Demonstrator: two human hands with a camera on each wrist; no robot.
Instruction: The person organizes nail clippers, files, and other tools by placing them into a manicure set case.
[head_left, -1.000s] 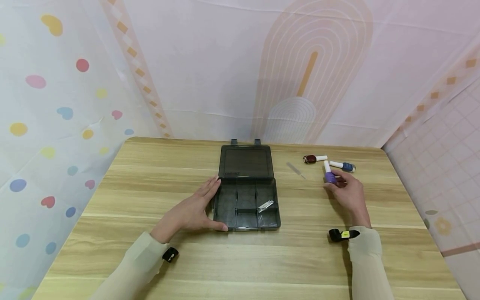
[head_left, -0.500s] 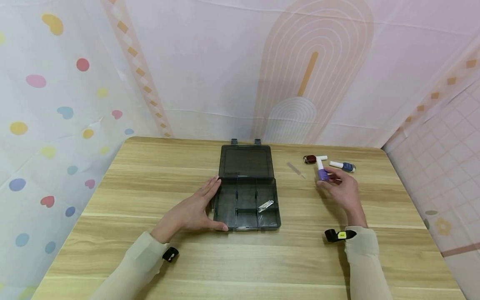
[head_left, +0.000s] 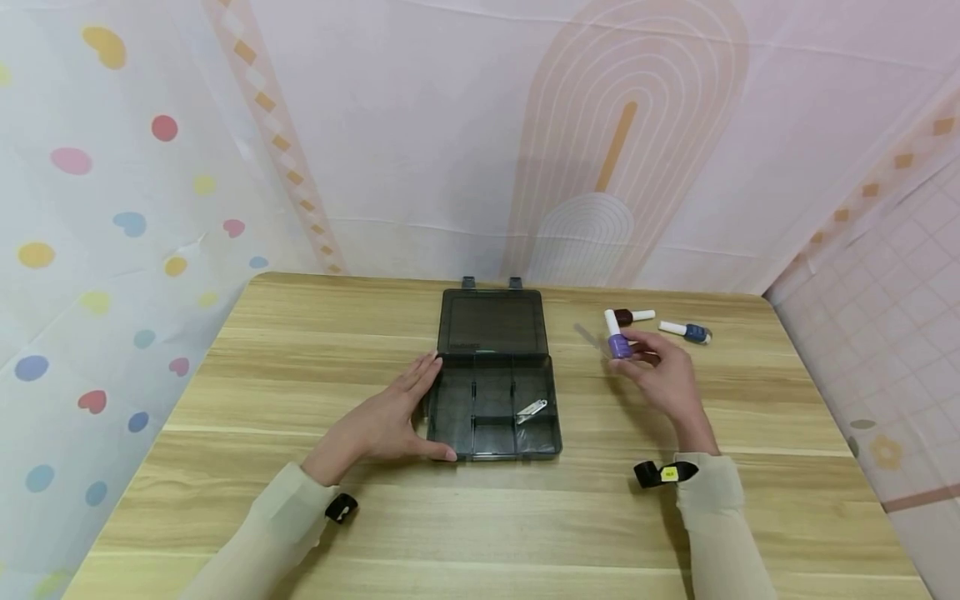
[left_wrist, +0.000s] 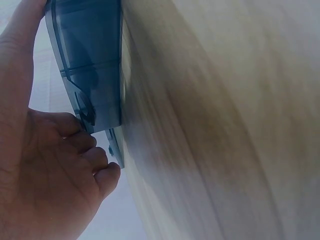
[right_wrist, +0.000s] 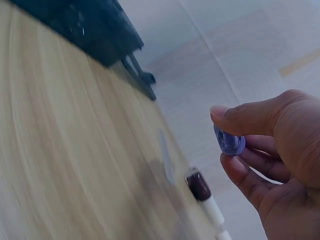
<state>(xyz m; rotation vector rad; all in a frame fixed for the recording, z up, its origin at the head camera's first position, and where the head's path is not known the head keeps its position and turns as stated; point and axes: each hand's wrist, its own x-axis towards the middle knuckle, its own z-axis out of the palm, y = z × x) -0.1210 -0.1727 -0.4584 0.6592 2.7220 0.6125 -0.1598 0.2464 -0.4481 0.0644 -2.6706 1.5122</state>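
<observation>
A purple nail polish bottle with a white cap is pinched between the thumb and fingers of my right hand, raised over the table at the right; the right wrist view shows the bottle's purple base. My left hand rests along the left side of a dark translucent storage box, fingers straight toward the hinge corner and thumb at the front-left corner. The box stands with its lid laid back, and nail clippers lie tilted over a divider in its right part.
Behind the purple bottle lies a dark red polish bottle; a blue one lies to its right. Between box and bottles is a thin greyish strip, partly covered by the raised bottle. A patterned cloth hangs behind the table.
My right hand has moved left with the purple bottle, from near the blue bottle to in front of the dark red one. My left hand and the box have stayed in place.
</observation>
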